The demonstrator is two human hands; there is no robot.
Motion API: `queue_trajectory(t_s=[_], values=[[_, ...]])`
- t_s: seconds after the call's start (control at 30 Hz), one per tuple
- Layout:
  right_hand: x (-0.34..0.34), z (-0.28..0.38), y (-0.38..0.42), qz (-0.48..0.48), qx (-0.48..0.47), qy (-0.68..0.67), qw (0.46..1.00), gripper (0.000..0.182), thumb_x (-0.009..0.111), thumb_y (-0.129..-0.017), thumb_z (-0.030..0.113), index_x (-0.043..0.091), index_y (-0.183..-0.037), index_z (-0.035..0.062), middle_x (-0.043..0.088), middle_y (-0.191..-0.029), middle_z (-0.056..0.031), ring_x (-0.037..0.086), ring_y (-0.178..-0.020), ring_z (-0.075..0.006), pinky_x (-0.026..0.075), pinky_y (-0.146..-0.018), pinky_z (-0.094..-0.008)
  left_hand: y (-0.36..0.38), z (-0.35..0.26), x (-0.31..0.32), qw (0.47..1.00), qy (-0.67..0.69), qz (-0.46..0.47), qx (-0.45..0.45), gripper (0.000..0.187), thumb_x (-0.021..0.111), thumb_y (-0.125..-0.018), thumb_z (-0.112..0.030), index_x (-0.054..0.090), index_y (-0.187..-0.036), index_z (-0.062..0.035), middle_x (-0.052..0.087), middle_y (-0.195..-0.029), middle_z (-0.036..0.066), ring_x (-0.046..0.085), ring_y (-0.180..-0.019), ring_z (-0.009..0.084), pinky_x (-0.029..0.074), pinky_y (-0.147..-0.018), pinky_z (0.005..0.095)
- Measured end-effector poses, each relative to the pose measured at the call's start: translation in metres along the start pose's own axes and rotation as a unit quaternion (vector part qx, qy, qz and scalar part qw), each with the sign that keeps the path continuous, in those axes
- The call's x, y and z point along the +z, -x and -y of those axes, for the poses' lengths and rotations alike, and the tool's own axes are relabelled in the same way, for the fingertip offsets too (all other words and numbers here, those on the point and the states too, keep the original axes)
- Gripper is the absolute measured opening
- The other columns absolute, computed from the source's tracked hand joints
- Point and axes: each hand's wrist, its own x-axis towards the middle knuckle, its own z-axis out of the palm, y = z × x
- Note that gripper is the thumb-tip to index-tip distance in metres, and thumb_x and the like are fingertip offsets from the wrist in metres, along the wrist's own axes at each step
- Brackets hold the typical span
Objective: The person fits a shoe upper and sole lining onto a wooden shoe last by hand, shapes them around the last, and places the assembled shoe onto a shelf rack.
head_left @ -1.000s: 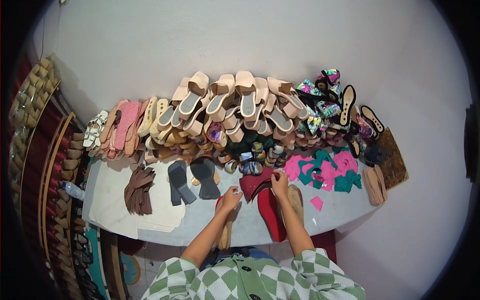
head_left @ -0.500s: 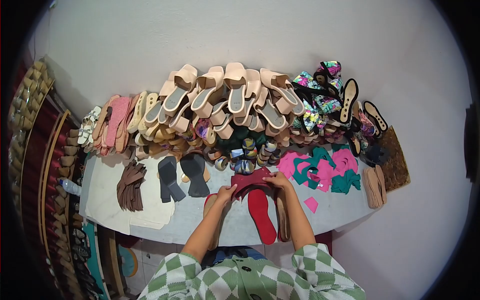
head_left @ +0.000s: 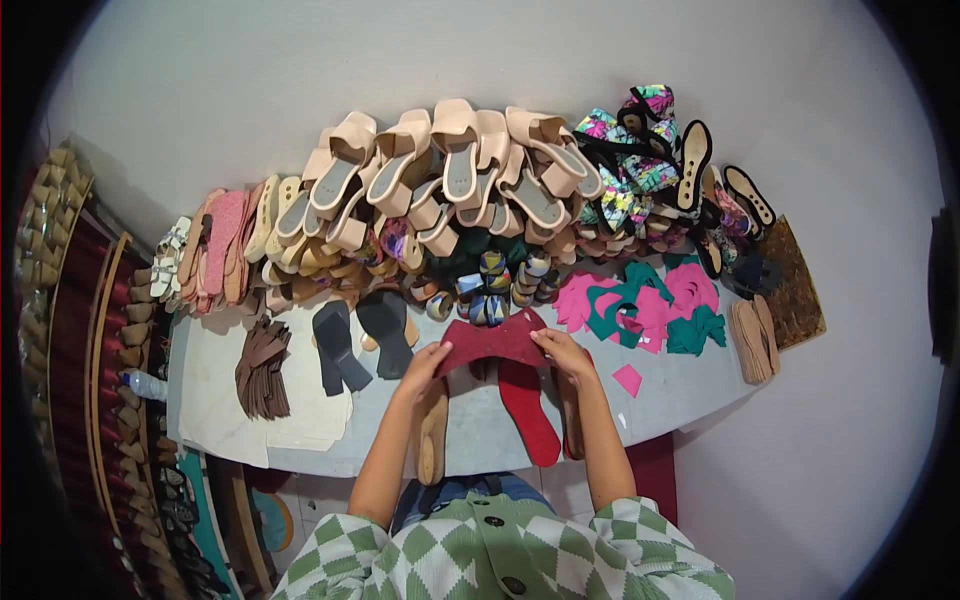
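Note:
A dark red shoe upper (head_left: 490, 342) is stretched out flat and curved between my two hands, above the table. My left hand (head_left: 425, 366) pinches its left end, and my right hand (head_left: 563, 355) grips the right end. Below it lies a red insole (head_left: 530, 425), its top partly covered by the upper. Beside my left forearm is a tan sole (head_left: 432, 430). Another sole (head_left: 571, 415) sits along my right forearm, mostly hidden by the arm.
Beige heeled sandals (head_left: 460, 150) are piled along the wall. To the left lie brown strips (head_left: 264, 370) and dark grey uppers (head_left: 340, 350). Pink and teal cut pieces (head_left: 640, 305) spread at right, near stacked tan soles (head_left: 753, 340). A shoe rack (head_left: 110, 400) stands far left.
The dark red upper was bunched and tilted between my hands; now it is spread wider and flatter. My left hand has shifted left. The view has shifted slightly.

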Motion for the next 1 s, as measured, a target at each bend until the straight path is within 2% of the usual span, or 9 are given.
queue_trajectory(t_s=[0.1,0.2,0.23,0.37,0.5,0.6,0.63,0.73,1.0], values=[[0.019,-0.012,0.009,0.078,0.012,0.014,0.997,0.017,0.063,-0.084,0.025,0.060,-0.079,0.0092,0.053,-0.068,0.0074,0.043,-0.057,-0.0006,0.031,-0.049,-0.0185,0.024,0.004,-0.037,0.999,-0.045,-0.022,-0.003,0.030,0.052,-0.090,-0.034,0.057,-0.097,-0.0053,0.058,-0.084,-0.002,0.052,-0.075,0.0061,0.041,-0.069,0.0213],[0.055,-0.027,0.021,0.072,0.007,0.021,0.997,0.017,0.066,-0.082,0.023,0.061,-0.075,0.0086,0.050,-0.060,0.0079,0.040,-0.051,-0.0011,0.030,-0.046,-0.0185,0.045,0.019,-0.077,0.994,-0.061,-0.045,-0.075,0.029,0.057,-0.088,-0.032,0.059,-0.096,-0.0042,0.059,-0.084,-0.001,0.052,-0.074,0.0060,0.041,-0.066,0.0206],[0.065,-0.038,0.023,0.031,-0.006,0.061,0.998,0.017,0.069,-0.080,0.023,0.062,-0.075,0.0073,0.049,-0.058,0.0076,0.039,-0.049,-0.0014,0.028,-0.044,-0.0184,0.055,0.019,-0.083,0.995,-0.047,-0.044,-0.080,0.026,0.058,-0.087,-0.031,0.060,-0.094,-0.0062,0.057,-0.079,-0.003,0.049,-0.069,0.0045,0.039,-0.062,0.0194],[0.095,-0.084,0.026,0.032,0.037,0.057,0.997,0.025,0.071,-0.077,0.024,0.063,-0.074,0.0005,0.054,-0.060,0.0028,0.047,-0.054,-0.0041,0.037,-0.048,-0.0209,0.076,0.041,-0.118,0.987,-0.130,-0.060,-0.074,0.027,0.056,-0.088,-0.034,0.060,-0.091,-0.0081,0.055,-0.073,-0.005,0.048,-0.064,0.0049,0.038,-0.059,0.0205],[0.116,-0.120,0.022,-0.024,0.058,0.088,0.994,0.032,0.073,-0.073,0.030,0.064,-0.075,-0.0008,0.058,-0.063,0.0003,0.050,-0.056,-0.0065,0.040,-0.051,-0.0218,0.075,0.067,-0.141,0.987,-0.134,-0.060,-0.064,0.033,0.059,-0.086,-0.032,0.061,-0.101,-0.0019,0.062,-0.088,0.002,0.056,-0.079,0.0101,0.043,-0.075,0.0244],[0.125,-0.137,0.023,-0.068,0.036,0.107,0.991,0.033,0.073,-0.074,0.032,0.064,-0.073,0.0010,0.055,-0.061,0.0025,0.047,-0.054,-0.0053,0.038,-0.050,-0.0210,0.071,0.078,-0.144,0.992,-0.089,-0.060,-0.060,0.033,0.058,-0.086,-0.032,0.062,-0.101,-0.0022,0.062,-0.083,0.001,0.054,-0.072,0.0083,0.043,-0.066,0.0233],[0.126,-0.142,0.022,-0.084,0.024,0.125,0.988,0.033,0.073,-0.074,0.033,0.064,-0.074,0.0008,0.056,-0.062,0.0021,0.048,-0.055,-0.0055,0.039,-0.050,-0.0215,0.079,0.061,-0.133,0.989,-0.104,-0.067,-0.087,0.033,0.058,-0.087,-0.031,0.061,-0.103,-0.0027,0.060,-0.077,-0.001,0.050,-0.062,0.0064,0.040,-0.055,0.0222],[0.127,-0.148,0.023,-0.129,0.004,0.166,0.978,0.034,0.073,-0.073,0.033,0.065,-0.074,0.0003,0.058,-0.062,0.0009,0.050,-0.057,-0.0062,0.041,-0.053,-0.0228,0.072,0.067,-0.134,0.989,-0.106,-0.059,-0.080,0.032,0.057,-0.087,-0.031,0.062,-0.103,-0.0035,0.058,-0.073,-0.002,0.046,-0.055,0.0052,0.035,-0.048,0.0219],[0.140,-0.137,0.027,-0.181,0.018,0.207,0.961,0.039,0.075,-0.069,0.036,0.066,-0.077,-0.0008,0.063,-0.065,-0.0031,0.056,-0.060,-0.0084,0.045,-0.057,-0.0249,0.044,0.116,-0.151,0.985,-0.100,-0.117,-0.073,0.023,0.061,-0.084,-0.024,0.062,-0.092,-0.0020,0.062,-0.077,0.002,0.055,-0.062,0.0094,0.044,-0.056,0.0240]])
